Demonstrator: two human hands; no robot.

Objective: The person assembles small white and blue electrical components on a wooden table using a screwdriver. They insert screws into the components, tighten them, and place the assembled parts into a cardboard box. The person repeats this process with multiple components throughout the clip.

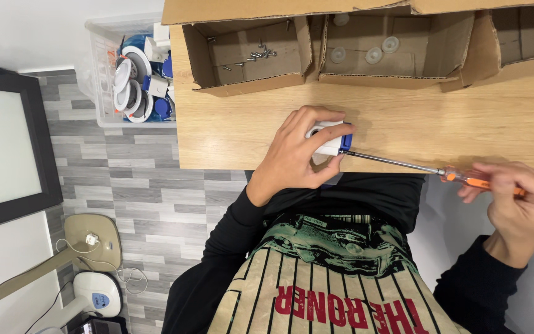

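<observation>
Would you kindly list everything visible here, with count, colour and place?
Part: one, white and blue, in the left hand at the table's near edge.
Screwdriver: one, orange handle, steel shaft, tip at the part.
Table: one, light wood, centre.
Cardboard boxes: three open ones, brown, along the far edge.
Screws: several, grey, in the left box.
Discs: several, clear, in the middle box.
Bin: one, clear plastic, holding white and blue parts, on the floor left.
Left hand: wrapped round the part.
Right hand: gripping the screwdriver handle.
</observation>
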